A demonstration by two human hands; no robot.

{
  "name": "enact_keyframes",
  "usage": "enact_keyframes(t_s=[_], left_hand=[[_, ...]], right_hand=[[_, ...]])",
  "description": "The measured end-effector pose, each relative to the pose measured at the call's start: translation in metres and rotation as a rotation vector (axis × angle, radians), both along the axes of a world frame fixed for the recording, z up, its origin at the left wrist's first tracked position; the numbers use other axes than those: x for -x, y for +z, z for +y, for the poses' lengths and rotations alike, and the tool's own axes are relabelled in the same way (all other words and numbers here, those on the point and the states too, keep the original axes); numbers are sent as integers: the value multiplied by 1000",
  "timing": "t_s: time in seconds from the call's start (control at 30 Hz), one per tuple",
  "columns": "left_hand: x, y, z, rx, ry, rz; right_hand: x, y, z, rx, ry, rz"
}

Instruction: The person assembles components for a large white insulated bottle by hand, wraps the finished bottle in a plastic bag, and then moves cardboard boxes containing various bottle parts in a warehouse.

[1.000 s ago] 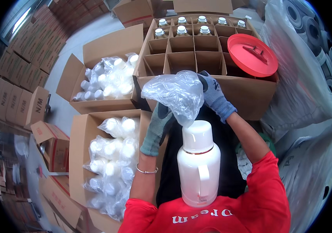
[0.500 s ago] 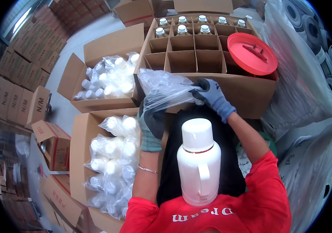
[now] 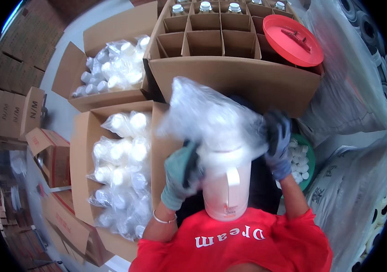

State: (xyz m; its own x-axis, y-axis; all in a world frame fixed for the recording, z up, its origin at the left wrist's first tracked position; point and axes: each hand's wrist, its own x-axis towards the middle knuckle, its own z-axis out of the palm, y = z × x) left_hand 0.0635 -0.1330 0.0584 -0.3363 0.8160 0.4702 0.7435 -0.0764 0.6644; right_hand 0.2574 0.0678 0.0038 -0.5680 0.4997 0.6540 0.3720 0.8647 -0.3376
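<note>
A clear plastic bag (image 3: pixel 211 109), smeared by motion, hangs over the top of a white vacuum flask (image 3: pixel 227 199), which stands upright against my front with its handle toward me. My left hand (image 3: pixel 180 174), in a green-grey glove, grips the bag's lower left edge beside the flask's upper body. My right hand (image 3: pixel 277 140), in a blue-grey glove, grips the bag at its right side, level with the flask's top. Both sets of fingers are blurred. The flask's lid is hidden under the bag.
An open divided carton (image 3: pixel 229 75) of capped bottles holds a red lid (image 3: pixel 293 38). Two open cartons (image 3: pixel 80 172) of bagged white flasks stand at left, stacked boxes (image 3: pixel 21 54) behind them. A green basin (image 3: pixel 304 147) of white caps and wrapped rolls (image 3: pixel 352 77) are at right.
The bag has come down from above and beyond the flask onto its top. My hands have spread apart and lowered to either side of it. The view has shifted, raising the cartons.
</note>
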Motion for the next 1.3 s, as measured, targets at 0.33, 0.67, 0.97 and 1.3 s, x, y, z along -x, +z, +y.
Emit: enact_keyframes(t_s=[0.33,0.67,0.97,1.3], left_hand=[[-15,-64,-62,64,37,-494],[-22,-27,-55,313,-433,-314],[-17,-19,-32,172,301,222],[-7,-39,-132,721,-614,-370]], right_hand=[[-62,-8,-81,80,450,-169],[-17,-30,-43,325,-51,-11],[-13,1,-43,190,343,-74],[-111,-55,-93,241,678,-482]])
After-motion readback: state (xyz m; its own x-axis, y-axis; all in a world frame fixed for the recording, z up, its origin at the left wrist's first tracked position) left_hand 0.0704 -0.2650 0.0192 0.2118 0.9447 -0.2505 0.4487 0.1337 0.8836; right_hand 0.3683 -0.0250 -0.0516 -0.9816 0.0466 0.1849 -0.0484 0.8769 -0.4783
